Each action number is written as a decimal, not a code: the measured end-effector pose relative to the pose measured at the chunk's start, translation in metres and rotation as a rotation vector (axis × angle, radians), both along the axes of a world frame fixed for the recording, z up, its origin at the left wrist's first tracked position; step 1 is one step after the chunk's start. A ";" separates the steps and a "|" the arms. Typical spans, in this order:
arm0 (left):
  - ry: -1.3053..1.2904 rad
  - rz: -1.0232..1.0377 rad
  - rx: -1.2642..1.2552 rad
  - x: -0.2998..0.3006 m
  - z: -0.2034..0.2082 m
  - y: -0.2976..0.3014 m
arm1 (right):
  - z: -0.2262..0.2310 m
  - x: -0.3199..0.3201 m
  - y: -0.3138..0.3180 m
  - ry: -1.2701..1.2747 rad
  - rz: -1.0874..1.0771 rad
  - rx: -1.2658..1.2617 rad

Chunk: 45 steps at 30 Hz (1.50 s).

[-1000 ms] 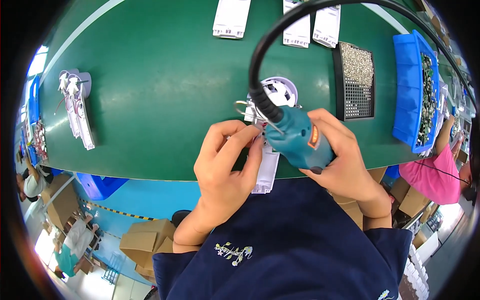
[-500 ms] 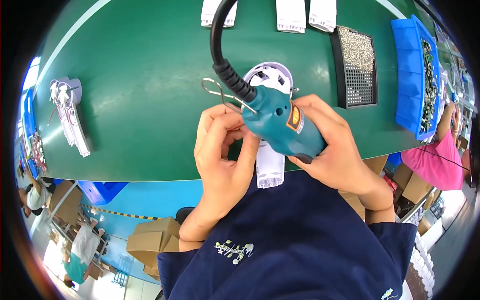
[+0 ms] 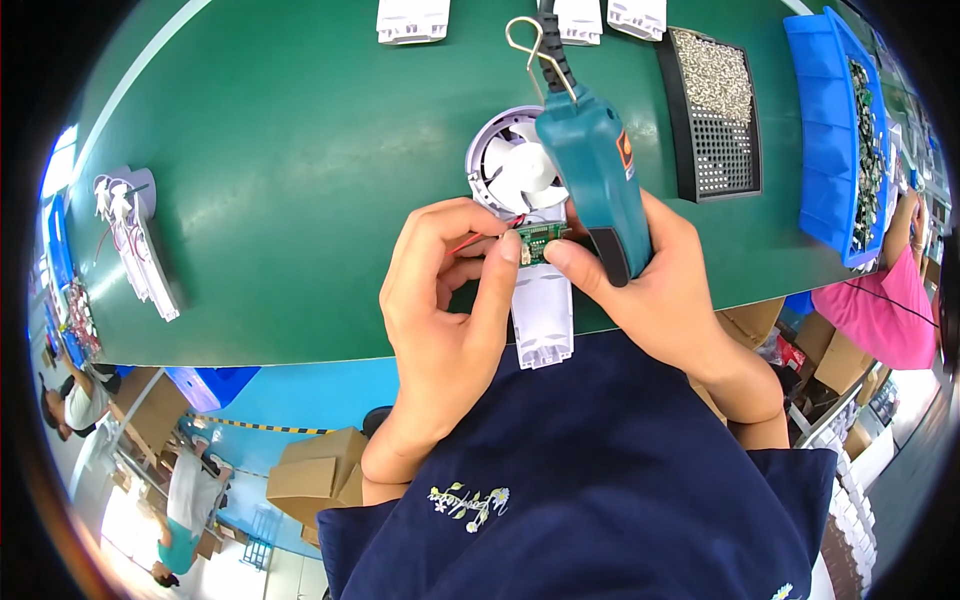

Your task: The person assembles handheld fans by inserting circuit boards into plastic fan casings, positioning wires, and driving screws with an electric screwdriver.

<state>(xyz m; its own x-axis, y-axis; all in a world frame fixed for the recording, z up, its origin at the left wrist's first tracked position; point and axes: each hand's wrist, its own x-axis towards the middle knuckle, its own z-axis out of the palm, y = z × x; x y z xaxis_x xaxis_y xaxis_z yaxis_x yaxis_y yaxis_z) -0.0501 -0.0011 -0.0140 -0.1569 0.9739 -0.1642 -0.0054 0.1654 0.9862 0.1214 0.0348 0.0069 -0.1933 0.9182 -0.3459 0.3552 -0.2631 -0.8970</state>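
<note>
A white handheld fan body lies at the table's front edge, with its round fan head (image 3: 520,165) away from me and its open handle (image 3: 542,312) toward me. Over the handle's upper part is a small green circuit board (image 3: 541,243). My left hand (image 3: 435,290) pinches the board's left side between thumb and fingers; red wires (image 3: 466,243) run beside these fingers. My right hand (image 3: 675,295) grips a teal electric screwdriver (image 3: 592,165) with a wire hanging loop, its thumb tip touching the board's right side. The screwdriver's tip is hidden.
At right stand a black perforated tray (image 3: 686,150) of small metal screws and a blue bin (image 3: 828,140) of circuit boards. White casings (image 3: 413,22) lie at the far edge. Another wired fan assembly (image 3: 140,245) is on the left. A person in pink (image 3: 880,310) sits at right.
The screwdriver has swung rightward and more upright, its cord end away from me, uncovering the fan blades and circuit board. My right thumb has come onto the board.
</note>
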 end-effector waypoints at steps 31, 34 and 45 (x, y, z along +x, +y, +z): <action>-0.128 -0.020 -0.081 -0.005 0.002 -0.003 | 0.007 -0.005 0.011 0.054 -0.018 -0.099; -0.125 -0.015 -0.088 -0.006 0.003 -0.003 | 0.009 -0.006 0.020 0.048 0.006 -0.127; -0.124 -0.008 -0.067 -0.006 0.000 -0.002 | 0.012 0.001 0.026 0.128 0.038 -0.315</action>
<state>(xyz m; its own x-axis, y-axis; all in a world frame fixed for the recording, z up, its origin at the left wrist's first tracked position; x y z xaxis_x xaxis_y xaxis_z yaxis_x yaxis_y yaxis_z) -0.0558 -0.0029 -0.0141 -0.1237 0.9611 -0.2470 -0.1250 0.2318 0.9647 0.1229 0.0606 0.0186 -0.2854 0.7616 -0.5818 0.2599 -0.5228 -0.8118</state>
